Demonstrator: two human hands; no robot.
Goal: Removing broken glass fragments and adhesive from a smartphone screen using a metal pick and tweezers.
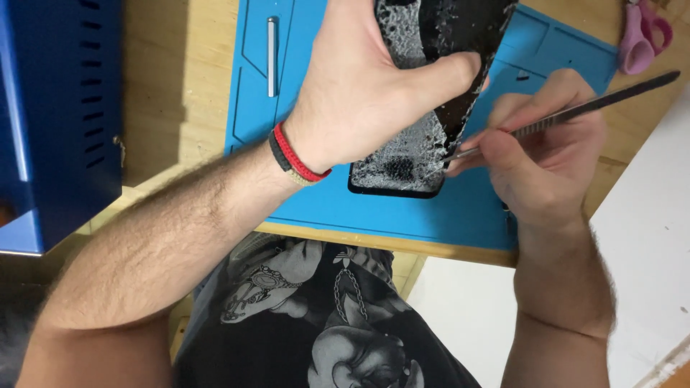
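Prying goes best shallow: the left hand point(359, 93) grips the cracked phone point(413, 154) above the blue mat point(460, 208), while the right hand point(546, 154) pinches a metal pry tool point(575, 111) at its edge.

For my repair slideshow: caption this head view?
Left hand lifts shattered phone glass while right hand pries with metal spudger.
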